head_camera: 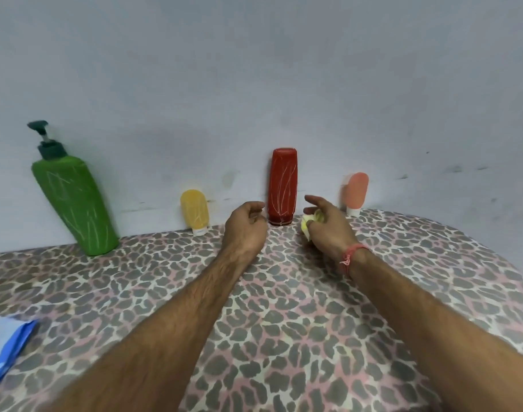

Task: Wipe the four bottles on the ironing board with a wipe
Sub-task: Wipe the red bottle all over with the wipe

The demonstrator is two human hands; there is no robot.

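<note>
Red bottle upright at ironing board far edge, against wall, chalk-streaked. Probably light, stiff, smooth plastic; grip mid-body. Left hand loosely curled, empty, just beside. Right hand bunches soft yellow wipe.

No readable text on bottles or blue packet (only white scribble marks, no letters).
</note>
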